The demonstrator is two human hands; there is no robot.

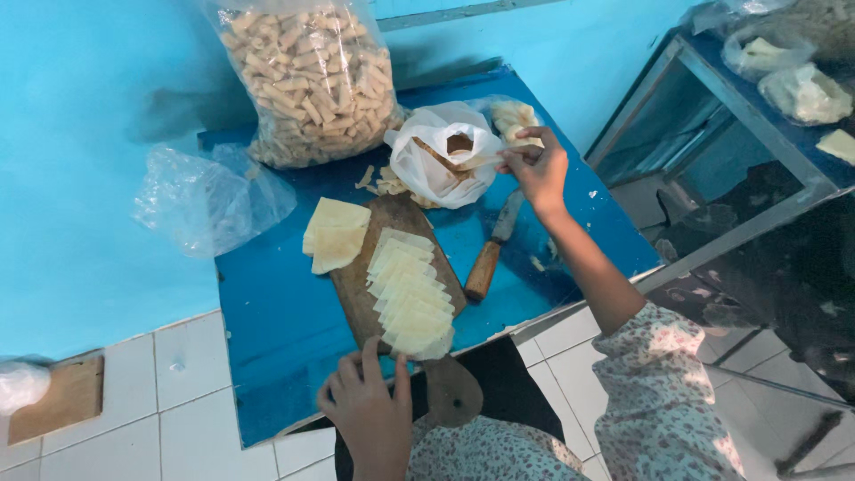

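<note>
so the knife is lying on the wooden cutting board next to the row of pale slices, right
Not quite. In the head view the knife lies on the blue table, just right of the wooden cutting board, not on it. The row of pale slices is on the board.

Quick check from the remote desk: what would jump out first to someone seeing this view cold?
Probably the bright blue table, with a wooden cutting board at its middle carrying a fanned row of pale slices. Behind it stands a big clear bag of rolled sticks. The right hand pinches a white plastic bag; the left hand rests at the board's near end.
</note>
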